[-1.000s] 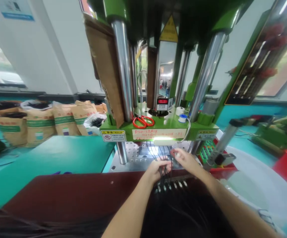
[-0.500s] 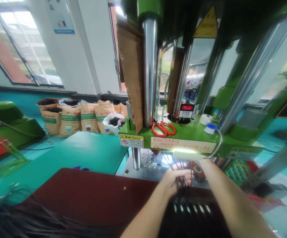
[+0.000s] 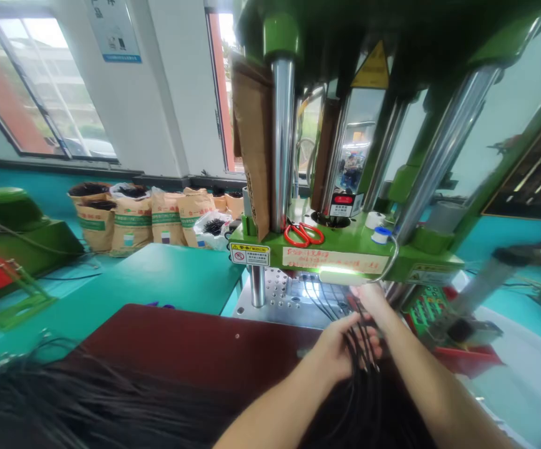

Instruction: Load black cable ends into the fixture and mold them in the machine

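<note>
Several black cables [image 3: 357, 340] run through my left hand [image 3: 340, 352], whose fingers are curled round them in front of the press. Their lower lengths hang down into a dark bundle with small metal ends. My right hand [image 3: 370, 299] is just beyond and to the right, beneath the lit lamp [image 3: 342, 276], close to the upper part of the cables. Its fingers are blurred and partly hidden, so I cannot see a grip. More thin cables [image 3: 319, 299] stretch over the metal plate [image 3: 270, 299] of the green press [image 3: 256, 239].
Red-handled scissors [image 3: 302, 235] and a blue-white spool [image 3: 381, 235] lie on the press ledge. A brown board [image 3: 176, 337] is in front, with a heap of black cables [image 3: 87, 399] at lower left. Sacks [image 3: 132, 224] stand by the wall beyond a green table [image 3: 171, 274].
My left hand has moved slightly right and down with the cables, which now hang closer together. My right hand, formerly hidden behind the lamp, now shows below it. The view has shifted a little.
</note>
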Demonstrator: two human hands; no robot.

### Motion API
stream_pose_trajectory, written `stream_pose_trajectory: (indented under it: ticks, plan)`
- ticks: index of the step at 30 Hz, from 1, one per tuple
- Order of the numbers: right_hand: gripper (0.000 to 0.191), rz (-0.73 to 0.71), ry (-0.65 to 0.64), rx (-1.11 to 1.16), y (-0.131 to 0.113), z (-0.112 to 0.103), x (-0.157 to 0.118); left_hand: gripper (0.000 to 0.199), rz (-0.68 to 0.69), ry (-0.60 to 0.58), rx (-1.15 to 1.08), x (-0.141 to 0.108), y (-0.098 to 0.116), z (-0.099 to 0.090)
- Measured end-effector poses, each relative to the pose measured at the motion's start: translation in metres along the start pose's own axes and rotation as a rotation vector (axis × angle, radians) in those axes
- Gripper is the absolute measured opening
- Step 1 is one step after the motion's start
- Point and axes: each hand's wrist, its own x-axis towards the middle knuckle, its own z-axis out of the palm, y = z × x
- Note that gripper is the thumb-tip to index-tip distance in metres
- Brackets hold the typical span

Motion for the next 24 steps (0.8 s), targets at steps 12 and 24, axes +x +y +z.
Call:
stream_pose_trajectory:
  ticks: [12, 24]
  plan:
    - [0.024, -0.003, 0.172, 0.191, -0.014, -0.014, -0.037, 0.021, -0.131, -0.05, -0.09, -0.091, -0.051, 0.017]
    - [0.026, 0.081, 0.005, -0.053, 0.001, -0.057, -0.067, 0.016, 1.23, 0.227, 0.268, -0.228, 0.125, 0.014]
